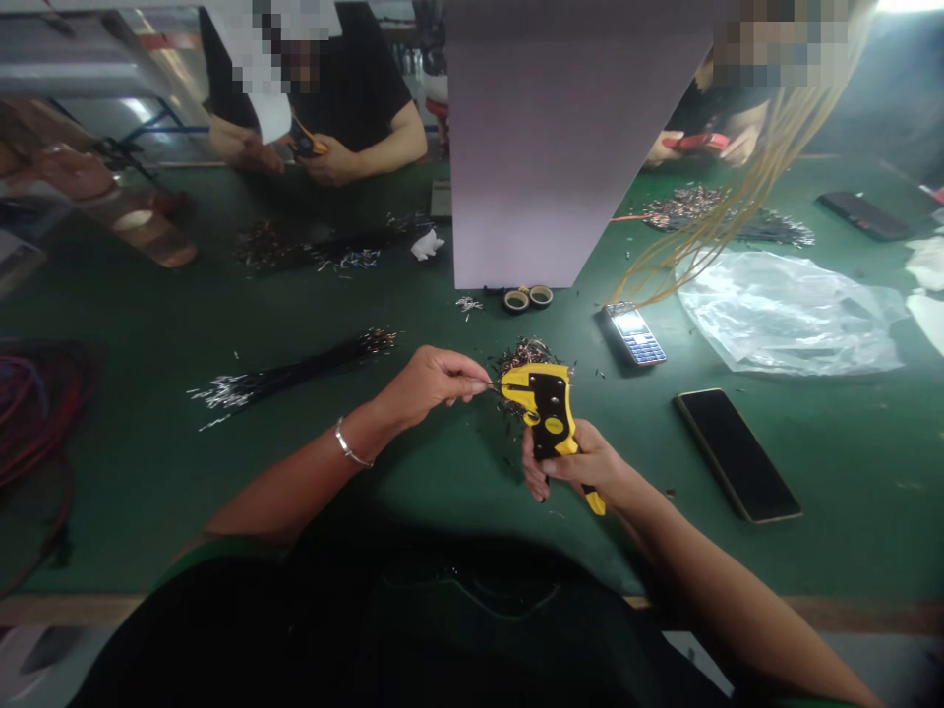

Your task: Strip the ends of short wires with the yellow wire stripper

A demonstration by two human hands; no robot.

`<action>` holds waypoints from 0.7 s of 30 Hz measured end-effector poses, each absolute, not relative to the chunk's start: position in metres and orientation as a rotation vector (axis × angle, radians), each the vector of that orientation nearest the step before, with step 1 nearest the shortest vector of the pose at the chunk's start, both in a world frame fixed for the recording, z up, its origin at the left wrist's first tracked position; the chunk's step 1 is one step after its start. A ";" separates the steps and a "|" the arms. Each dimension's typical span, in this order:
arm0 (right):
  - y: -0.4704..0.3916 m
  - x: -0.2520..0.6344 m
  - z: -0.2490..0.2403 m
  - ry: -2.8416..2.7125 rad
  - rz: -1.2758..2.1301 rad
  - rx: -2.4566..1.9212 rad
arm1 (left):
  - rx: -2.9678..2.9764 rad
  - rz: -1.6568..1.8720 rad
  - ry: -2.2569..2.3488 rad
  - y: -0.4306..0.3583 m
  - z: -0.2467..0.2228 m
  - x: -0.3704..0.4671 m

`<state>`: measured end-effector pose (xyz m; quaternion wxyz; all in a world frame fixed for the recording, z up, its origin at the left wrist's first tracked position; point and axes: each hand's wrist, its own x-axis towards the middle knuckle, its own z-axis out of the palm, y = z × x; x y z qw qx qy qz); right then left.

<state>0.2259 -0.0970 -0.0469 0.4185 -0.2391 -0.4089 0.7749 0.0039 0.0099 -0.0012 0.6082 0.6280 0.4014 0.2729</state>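
Note:
My right hand [571,462] is wrapped round the handles of a yellow and black wire stripper [550,408], its jaws facing left. In a pinch, my left hand [446,379] holds a thin dark wire [495,385] whose end is at the stripper's jaws. Whether the jaws have closed on it, I cannot tell. Behind and under the tool lies a heap of short wire scraps [529,352]. To the left rests a bundle of black wires [302,372] with bare, silvery ends at one side and coppery ends at the other.
Right of my hands lie a smartphone [737,454], a lit keypad phone [634,334] and a clear plastic bag [789,310]. Tape rolls [516,300] sit below a pale upright panel [546,147]. Yellowish wires [774,177] hang at right. Other people work across the green table [428,531].

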 end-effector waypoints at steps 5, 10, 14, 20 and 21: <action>-0.099 0.224 -0.045 -1.012 1.952 -0.629 | 1.464 0.624 0.929 0.010 -0.002 0.004; -0.101 0.222 -0.041 -1.043 1.921 -0.739 | 1.515 0.629 0.968 0.011 -0.001 0.005; -0.103 0.219 -0.044 -1.042 1.843 -0.846 | 1.581 0.619 1.016 0.011 -0.003 0.006; -0.104 0.214 -0.053 -1.072 1.734 -1.000 | 1.614 0.631 1.033 0.014 -0.013 0.007; -0.103 0.214 -0.055 -1.072 1.715 -1.020 | 1.615 0.635 1.035 0.015 -0.015 0.007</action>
